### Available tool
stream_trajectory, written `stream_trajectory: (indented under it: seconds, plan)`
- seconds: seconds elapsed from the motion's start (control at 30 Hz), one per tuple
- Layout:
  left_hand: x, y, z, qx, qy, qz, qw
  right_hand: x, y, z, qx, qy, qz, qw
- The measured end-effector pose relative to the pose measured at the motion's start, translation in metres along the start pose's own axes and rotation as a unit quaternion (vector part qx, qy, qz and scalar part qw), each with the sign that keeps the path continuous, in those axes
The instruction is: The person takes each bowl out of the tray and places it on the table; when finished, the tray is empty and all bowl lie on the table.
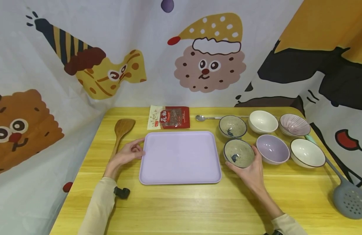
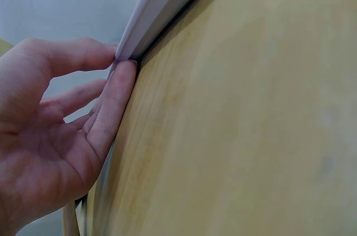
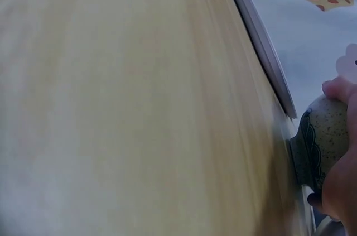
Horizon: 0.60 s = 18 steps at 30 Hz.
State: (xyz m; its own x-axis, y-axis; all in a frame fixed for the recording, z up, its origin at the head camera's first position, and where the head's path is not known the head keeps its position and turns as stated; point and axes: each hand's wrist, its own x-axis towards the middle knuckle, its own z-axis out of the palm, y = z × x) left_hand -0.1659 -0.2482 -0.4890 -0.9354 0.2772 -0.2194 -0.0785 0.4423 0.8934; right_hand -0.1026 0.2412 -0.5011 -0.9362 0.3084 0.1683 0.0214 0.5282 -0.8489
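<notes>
A lilac rectangular tray (image 1: 181, 158) lies flat on the table. At its left edge is my left hand (image 1: 128, 154); in the left wrist view the thumb and a finger of that hand (image 2: 61, 102) pinch the rim of the tray (image 2: 167, 10). My right hand (image 1: 252, 171) grips a speckled grey-green bowl (image 1: 239, 153) with a dark blue motif inside, thumb and fingers spread around its sides. This bowl is right of the tray, in front of a matching speckled bowl (image 1: 232, 126). The right wrist view shows the held bowl's outer side (image 3: 329, 130), partly covered by the hand.
Right of the held bowl stand a lilac bowl (image 1: 273, 149), a dark-rimmed white bowl (image 1: 308, 152), a plain white bowl (image 1: 263, 121) and a striped bowl (image 1: 294, 124). A skimmer (image 1: 350, 199), a spoon (image 1: 201, 118), a spice packet (image 1: 169, 117) and a wooden spatula (image 1: 123, 127) lie around.
</notes>
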Motion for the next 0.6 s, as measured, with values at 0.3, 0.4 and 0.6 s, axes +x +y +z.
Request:
stream_trajectory:
  seconds: [0.3,0.4,0.6]
  plan:
    - [0.000,-0.001,0.000,-0.004,0.000,0.000,1.0000,-0.001,-0.006,0.002,-0.025,0.017,-0.038,0.999]
    - [-0.001,-0.001,0.000,-0.006,-0.001,0.000,1.0000,-0.001,-0.007,0.003,-0.038,0.016,-0.054,0.998]
    - [-0.001,0.001,0.001,-0.002,0.000,0.001,1.0000,-0.003,-0.012,-0.001,-0.086,0.016,-0.076,0.993]
